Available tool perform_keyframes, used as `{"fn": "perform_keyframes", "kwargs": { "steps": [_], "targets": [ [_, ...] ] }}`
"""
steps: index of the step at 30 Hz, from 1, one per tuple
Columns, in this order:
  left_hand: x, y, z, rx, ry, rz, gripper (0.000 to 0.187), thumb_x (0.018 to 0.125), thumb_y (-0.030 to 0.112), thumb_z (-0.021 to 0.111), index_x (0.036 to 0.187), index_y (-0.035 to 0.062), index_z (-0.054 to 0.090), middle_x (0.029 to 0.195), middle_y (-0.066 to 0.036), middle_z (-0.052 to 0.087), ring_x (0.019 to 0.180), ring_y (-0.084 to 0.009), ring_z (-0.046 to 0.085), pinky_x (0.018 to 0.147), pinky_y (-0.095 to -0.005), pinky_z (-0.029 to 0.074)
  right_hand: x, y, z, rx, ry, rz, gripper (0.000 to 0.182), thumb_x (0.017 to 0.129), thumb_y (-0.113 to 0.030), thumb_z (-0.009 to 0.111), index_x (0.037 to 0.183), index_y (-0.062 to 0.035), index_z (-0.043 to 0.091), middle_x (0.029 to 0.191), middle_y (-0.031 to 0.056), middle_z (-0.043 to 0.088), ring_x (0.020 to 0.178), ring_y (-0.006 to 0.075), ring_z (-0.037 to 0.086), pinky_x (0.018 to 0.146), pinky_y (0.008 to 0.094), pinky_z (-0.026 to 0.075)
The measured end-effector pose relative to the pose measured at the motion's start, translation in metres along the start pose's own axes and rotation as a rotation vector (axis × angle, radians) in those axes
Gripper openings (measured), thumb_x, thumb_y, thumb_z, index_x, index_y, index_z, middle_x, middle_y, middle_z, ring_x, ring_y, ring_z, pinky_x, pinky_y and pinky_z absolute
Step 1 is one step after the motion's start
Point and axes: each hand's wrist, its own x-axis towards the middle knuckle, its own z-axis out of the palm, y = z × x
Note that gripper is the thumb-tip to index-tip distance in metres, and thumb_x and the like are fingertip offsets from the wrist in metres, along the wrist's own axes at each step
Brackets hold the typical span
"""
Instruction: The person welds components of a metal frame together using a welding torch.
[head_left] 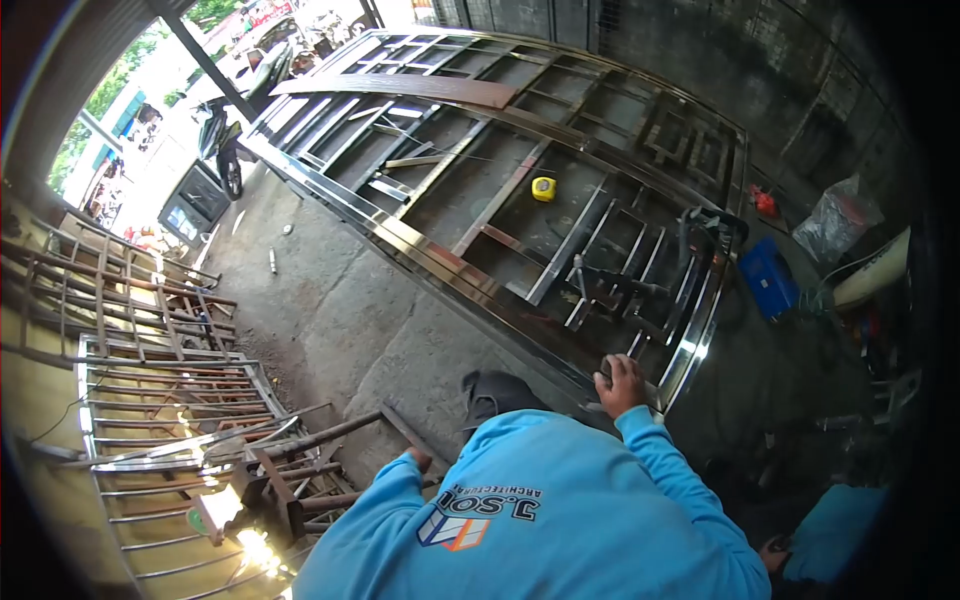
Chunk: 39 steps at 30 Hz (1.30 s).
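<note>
My right hand is at the near corner of a large shiny metal frame. Its fingers are curled, and something dark shows between them that I cannot make out. Lower and to the left, my left hand hangs beside a rusty metal bar; the sleeve hides most of it, so its fingers do not show. Inside the frame near my right hand lie a dark clamp-like tool and several short metal bars. Further up sits a yellow tape measure.
A long brown board lies across the frame. Metal grilles lean along the left wall. To the right are a blue container and a plastic bag. Another person's blue sleeve appears at bottom right. Motorcycles stand at the entrance.
</note>
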Motion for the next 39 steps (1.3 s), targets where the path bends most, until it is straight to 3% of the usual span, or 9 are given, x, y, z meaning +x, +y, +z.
{"fn": "perform_keyframes", "kwargs": {
  "steps": [2,6,13,19,24,27,30,34,39],
  "targets": [
    [0.022,0.023,-0.02,-0.514,0.097,-0.148,0.036,0.092,0.031,0.067,0.106,-0.0019,0.074,0.088,-0.019,0.075,0.077,-0.028,0.074,0.07,-0.0445,0.059,-0.004,-0.004,0.005,-0.043,0.109,-0.027,0.045,0.084,-0.032,0.072,0.119,-0.0046,0.062,0.122,0.0178,0.062,0.113,0.0401,0.058,0.101,0.0508,0.046],
    [0.062,0.052,-0.106,-0.223,0.463,0.134,0.041,0.093,0.037,0.062,0.103,-0.0007,0.074,0.094,-0.019,0.075,0.09,-0.0344,0.072,0.084,-0.0455,0.056,0.004,-0.009,0.008,0.037,0.153,0.136,0.045,0.086,-0.03,0.072,0.12,-0.0031,0.062,0.115,0.0221,0.065,0.107,0.0431,0.061,0.095,0.0504,0.05],
    [0.006,0.027,-0.268,-0.652,0.631,0.294,0.044,0.096,0.041,0.057,0.114,0.0027,0.071,0.107,-0.018,0.074,0.102,-0.0372,0.069,0.092,-0.0451,0.052,0.023,-0.019,0.037,-0.197,0.271,0.348,0.036,0.09,-0.03,0.069,0.113,-0.0023,0.064,0.111,0.0217,0.066,0.102,0.0422,0.061,0.091,0.0518,0.048],
    [0.053,-0.123,-0.236,-0.352,0.512,-0.007,0.05,0.095,0.045,0.058,0.12,0.0035,0.071,0.122,-0.022,0.069,0.116,-0.0375,0.064,0.1,-0.046,0.049,0.028,0.031,0.071,-0.31,0.357,0.532,0.035,0.095,-0.036,0.063,0.104,-0.0029,0.07,0.097,0.0192,0.071,0.092,0.0407,0.063,0.088,0.0497,0.048],
    [0.037,-0.222,-0.17,-0.248,0.278,-0.173,0.051,0.093,0.05,0.059,0.106,0.0033,0.076,0.088,-0.017,0.074,0.079,-0.031,0.072,0.08,-0.0434,0.057,0.038,0.013,0.065,-0.424,0.265,0.664,0.037,0.097,-0.041,0.058,0.101,-0.0064,0.07,0.092,0.0171,0.071,0.089,0.0386,0.065,0.091,0.0488,0.047],
    [0.02,-0.238,-0.148,-0.562,0.202,-0.322,0.055,0.092,0.042,0.058,0.127,0.001,0.067,0.137,-0.025,0.06,0.129,-0.04,0.057,0.108,-0.044,0.046,0.038,0.011,0.065,-0.468,0.214,0.674,0.036,0.098,-0.04,0.056,0.098,-0.0072,0.069,0.094,0.0173,0.071,0.089,0.0375,0.065,0.095,0.0498,0.044],
    [0.047,-0.25,-0.105,-0.608,0.376,-0.319,0.045,0.091,0.04,0.066,0.106,-0.0022,0.074,0.078,-0.014,0.073,0.069,-0.0244,0.071,0.067,-0.0391,0.057,0.039,0.016,0.069,-0.528,0.19,0.68,0.036,0.098,-0.04,0.056,0.096,-0.0071,0.069,0.095,0.0177,0.071,0.094,0.0384,0.064,0.095,0.0497,0.044],
    [0.064,-0.224,-0.113,-0.788,0.238,-0.217,0.057,0.094,0.045,0.059,0.133,0.0027,0.064,0.137,-0.024,0.061,0.129,-0.0403,0.057,0.111,-0.0437,0.043,0.033,0.036,0.085,-0.463,0.258,0.632,0.035,0.097,-0.042,0.057,0.094,-0.0102,0.07,0.089,0.0142,0.071,0.091,0.0403,0.061,0.088,0.0529,0.046],
    [0.054,-0.183,-0.185,-0.701,0.445,0.023,0.045,0.093,0.04,0.062,0.113,0.001,0.073,0.114,-0.023,0.072,0.108,-0.0416,0.068,0.094,-0.0475,0.052,0.049,-0.025,0.061,-0.527,0.165,0.707,0.034,0.097,-0.039,0.058,0.099,-0.0092,0.073,0.102,0.0172,0.071,0.101,0.0398,0.06,0.094,0.0522,0.046]
  ]
}}
